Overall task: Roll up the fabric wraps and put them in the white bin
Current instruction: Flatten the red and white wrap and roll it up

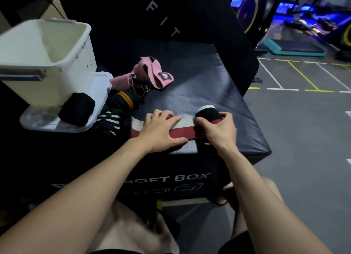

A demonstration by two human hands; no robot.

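Head view: left hand (pixel 163 128) lay flat, fingers straight, pressing unrolled red-and-white wrap strip (pixel 182 130) onto top of black soft box (pixel 218 94). Right hand (pixel 218 129) curled round rolled end of same wrap (pixel 208 114), near box's front edge. White bin (pixel 62 63) stood far left on clear lid (pixel 38 123); black rolled wrap (pixel 77 109) sat on lid, touching bin. Pink wrap (pixel 150 74) and striped black wraps (pixel 117 109) lay loose between bin and hands.
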